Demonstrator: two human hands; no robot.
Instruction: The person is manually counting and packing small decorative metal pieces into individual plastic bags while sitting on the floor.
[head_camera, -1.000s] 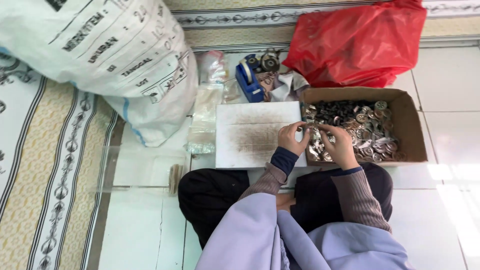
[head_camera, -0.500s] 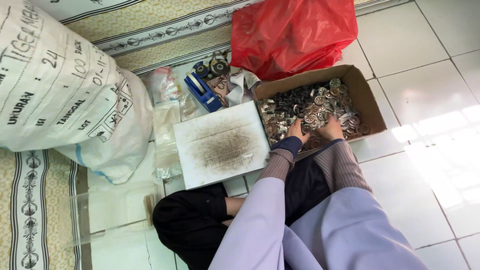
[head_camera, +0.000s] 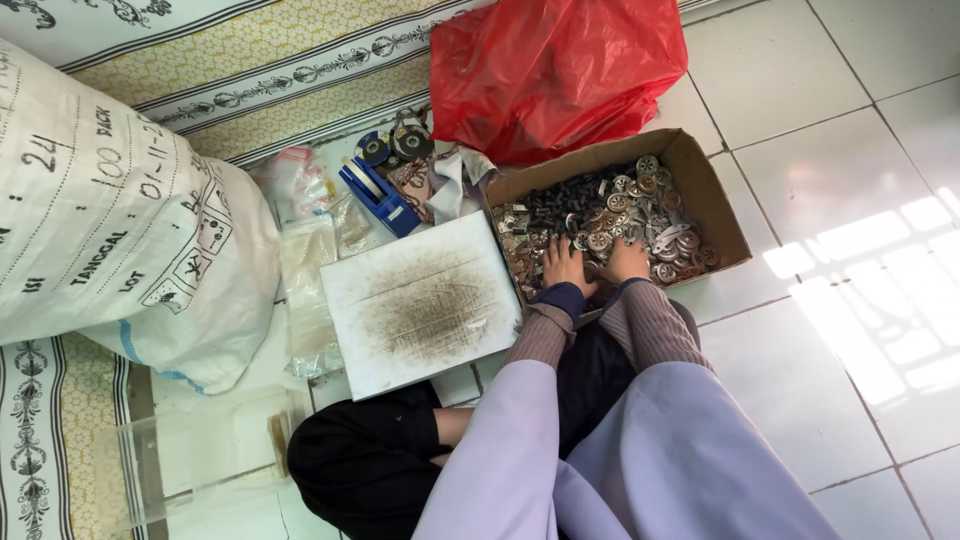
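Two hands work side by side in a cardboard box (head_camera: 715, 205) of small metal parts (head_camera: 610, 215), and everything else lies to the left of the fingers. Farthest left is a big white sack (head_camera: 110, 230) with dark lettering, lying on a patterned mat (head_camera: 250, 90). Between it and the hands sit some clear plastic bags (head_camera: 310, 270) and a white board (head_camera: 420, 305) smudged dark in the middle (its right edge is just beside the box). Beyond the board, up and left of the fingers, stands a blue tape holder (head_camera: 378, 195) amid some loose bits.

The left hand (head_camera: 563, 265) rests palm down on the parts at the near left of the box, fingers (head_camera: 556, 246) loosely spread and pointing away from the body; whether they pinch a piece cannot be told. The right hand (head_camera: 628, 260) lies just beside it, also on the heap, fingers curled down into the parts, so their grip is hidden. The round and flat parts fill the box ahead of and to the right of the fingertips.

Beyond the box, past the fingertips, slumps a red plastic bag (head_camera: 560, 70). Right of the hands is white tiled floor (head_camera: 860, 250) with patches of sunlight.
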